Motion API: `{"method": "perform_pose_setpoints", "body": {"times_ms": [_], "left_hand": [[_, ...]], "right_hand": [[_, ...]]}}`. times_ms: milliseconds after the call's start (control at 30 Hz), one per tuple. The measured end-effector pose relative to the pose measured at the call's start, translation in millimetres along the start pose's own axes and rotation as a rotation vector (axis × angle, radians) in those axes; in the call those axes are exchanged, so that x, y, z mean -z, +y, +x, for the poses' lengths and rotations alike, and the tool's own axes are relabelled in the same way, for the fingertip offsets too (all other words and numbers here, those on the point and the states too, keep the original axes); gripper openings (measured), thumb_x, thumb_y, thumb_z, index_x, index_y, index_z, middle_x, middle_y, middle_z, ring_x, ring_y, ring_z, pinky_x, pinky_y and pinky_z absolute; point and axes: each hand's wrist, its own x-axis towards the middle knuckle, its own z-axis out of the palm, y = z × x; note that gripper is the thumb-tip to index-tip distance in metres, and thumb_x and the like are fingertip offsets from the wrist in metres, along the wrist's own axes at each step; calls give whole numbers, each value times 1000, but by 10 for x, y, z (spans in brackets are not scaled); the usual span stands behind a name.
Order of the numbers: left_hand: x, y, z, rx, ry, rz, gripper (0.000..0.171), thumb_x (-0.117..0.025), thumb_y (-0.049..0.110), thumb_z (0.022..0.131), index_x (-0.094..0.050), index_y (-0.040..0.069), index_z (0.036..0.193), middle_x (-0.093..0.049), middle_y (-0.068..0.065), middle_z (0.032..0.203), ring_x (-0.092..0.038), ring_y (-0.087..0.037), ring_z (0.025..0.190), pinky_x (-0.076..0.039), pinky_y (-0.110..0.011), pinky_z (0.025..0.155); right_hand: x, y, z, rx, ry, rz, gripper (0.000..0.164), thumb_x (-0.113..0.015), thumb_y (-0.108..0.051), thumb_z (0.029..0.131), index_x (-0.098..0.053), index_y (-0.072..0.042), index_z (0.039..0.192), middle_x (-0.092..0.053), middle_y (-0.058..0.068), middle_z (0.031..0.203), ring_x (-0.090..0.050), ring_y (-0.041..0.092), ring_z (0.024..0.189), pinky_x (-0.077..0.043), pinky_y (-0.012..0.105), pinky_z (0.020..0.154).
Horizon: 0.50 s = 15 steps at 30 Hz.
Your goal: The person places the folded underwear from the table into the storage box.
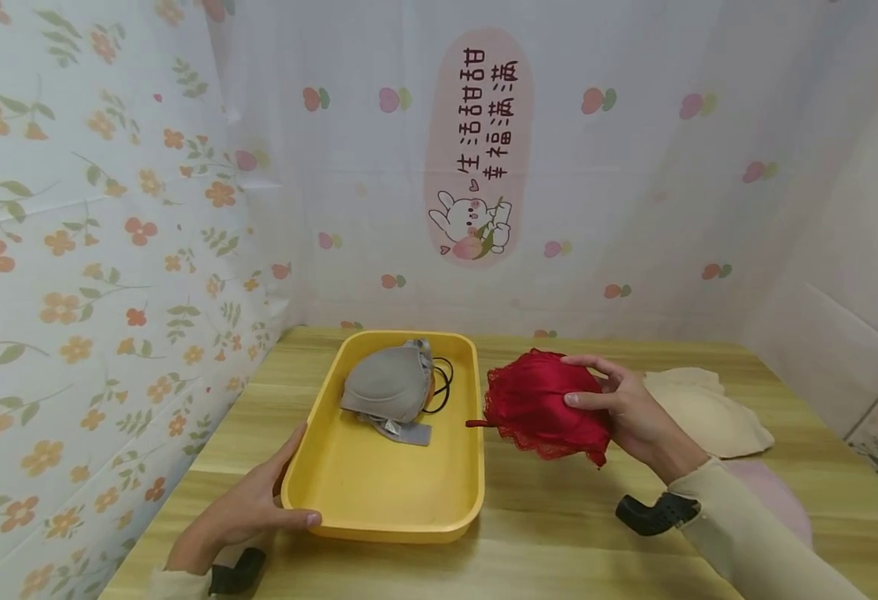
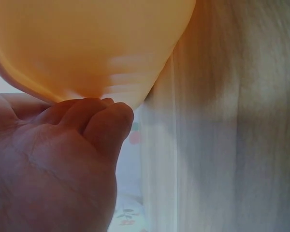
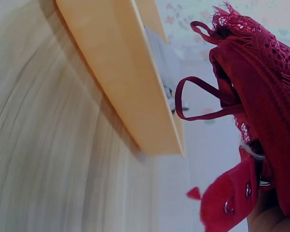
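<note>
A red lace-edged bra (image 1: 540, 406), folded together, is held by my right hand (image 1: 626, 408) above the table, just right of the yellow tray. Its thin straps and hook-and-eye band (image 3: 232, 195) hang out in the right wrist view. My left hand (image 1: 251, 500) grips the near left corner of the yellow tray (image 1: 382, 533), thumb at the front rim. In the left wrist view, its fingers (image 2: 108, 123) press against the tray wall. Inside the tray, toward the back, lies a grey bra (image 1: 390, 383) with dark thin straps beside it.
To the right, a beige bra (image 1: 709, 412) lies on the wooden table (image 1: 559, 533). A pale pink piece (image 1: 772, 500) is partly hidden behind my right forearm. Printed cloth walls (image 1: 364, 200) stand behind and at both sides.
</note>
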Motion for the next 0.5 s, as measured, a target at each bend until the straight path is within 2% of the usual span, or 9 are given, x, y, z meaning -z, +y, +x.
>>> {"method": "perform_pose_setpoints", "body": {"times_ms": [200,333,500], "left_hand": [[2,30,10,19,9,16,117,-79,16,83,8,3,161,-6,-30,167,-44,6,129,-44,-11,98],[3,47,0,33,9,19,118,-80,17,83,8,3,161,-6,-29,167,-42,9,129,-43,-10,98],[-4,42,1,27,2,8,118,-79,17,83,8,5,161,-5,-28,167,-40,12,129,-42,-10,99]], "right_hand": [[-155,39,100,-27,-14,2,42,-64,-1,94,-58,-23,129,-72,-2,111,-73,17,99,-61,32,82],[-291,95,165,-48,-32,27,42,-65,-1,93,-58,-22,128,-72,-1,111,-72,17,98,-60,32,81],[-495,165,243,-115,-12,38,42,-68,-3,91,-58,-20,128,-67,-2,115,-70,17,99,-60,31,82]]}}
